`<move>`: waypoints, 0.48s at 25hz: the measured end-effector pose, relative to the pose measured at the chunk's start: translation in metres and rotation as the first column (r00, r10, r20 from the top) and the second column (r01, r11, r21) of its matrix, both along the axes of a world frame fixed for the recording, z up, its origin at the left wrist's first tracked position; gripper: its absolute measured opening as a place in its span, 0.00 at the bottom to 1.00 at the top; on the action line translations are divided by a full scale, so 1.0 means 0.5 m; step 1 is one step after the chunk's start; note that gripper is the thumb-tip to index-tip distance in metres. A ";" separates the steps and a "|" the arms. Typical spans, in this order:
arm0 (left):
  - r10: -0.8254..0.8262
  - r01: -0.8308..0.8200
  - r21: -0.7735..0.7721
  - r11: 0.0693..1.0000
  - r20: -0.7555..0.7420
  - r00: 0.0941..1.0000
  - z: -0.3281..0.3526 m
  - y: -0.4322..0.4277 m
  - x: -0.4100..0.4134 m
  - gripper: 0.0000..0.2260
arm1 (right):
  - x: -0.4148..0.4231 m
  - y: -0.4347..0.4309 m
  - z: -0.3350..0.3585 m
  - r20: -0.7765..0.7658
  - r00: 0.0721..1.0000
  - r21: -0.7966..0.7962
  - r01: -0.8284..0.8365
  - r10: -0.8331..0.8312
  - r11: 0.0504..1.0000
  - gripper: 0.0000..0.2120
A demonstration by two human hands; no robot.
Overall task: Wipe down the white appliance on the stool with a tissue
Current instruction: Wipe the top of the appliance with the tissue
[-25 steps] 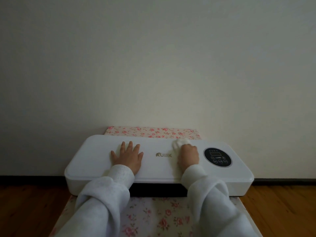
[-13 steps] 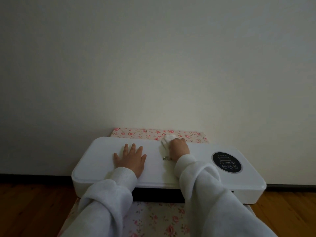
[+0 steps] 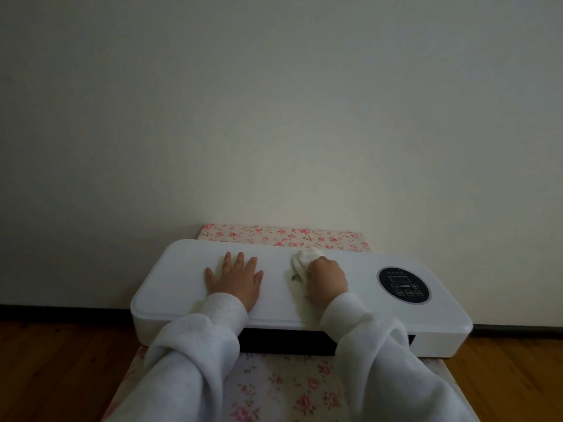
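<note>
1. Both hands on the white appliance (image 3: pixel 359 303), which sits across the floral stool (image 3: pixel 283 236)
2. Left hand (image 3: pixel 236 280) flat, fingers spread, gripping nothing
3. Right hand (image 3: pixel 327 278) clenched around the tissue (image 3: pixel 304 261), pressing it onto the top, left of the round black control panel (image 3: pixel 403 284)

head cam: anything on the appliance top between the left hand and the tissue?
Nothing. In the head view the strip of appliance top between the flat left hand and the tissue under the right hand is bare.
</note>
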State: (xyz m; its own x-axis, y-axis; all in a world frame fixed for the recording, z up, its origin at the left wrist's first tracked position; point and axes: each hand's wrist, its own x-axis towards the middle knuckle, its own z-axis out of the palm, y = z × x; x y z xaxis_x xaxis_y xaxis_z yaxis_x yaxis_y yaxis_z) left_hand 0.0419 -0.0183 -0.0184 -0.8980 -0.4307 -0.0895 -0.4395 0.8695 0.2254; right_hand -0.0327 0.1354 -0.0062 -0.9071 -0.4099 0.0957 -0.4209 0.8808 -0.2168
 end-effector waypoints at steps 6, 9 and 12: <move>-0.013 0.013 -0.004 1.000 0.007 1.000 0.002 0.004 0.011 0.22 | 0.106 0.052 0.002 0.003 0.975 -0.045 0.223 -0.223 0.974 0.15; -0.005 0.005 0.008 1.000 0.011 1.000 0.004 0.000 0.018 0.22 | 0.171 -0.032 -0.002 -0.008 1.000 -0.033 -0.001 0.000 0.999 0.16; 0.011 -0.011 0.017 1.000 0.024 1.000 0.008 -0.010 0.024 0.22 | 0.173 -0.065 -0.003 0.002 0.996 -0.004 -0.090 0.090 0.996 0.15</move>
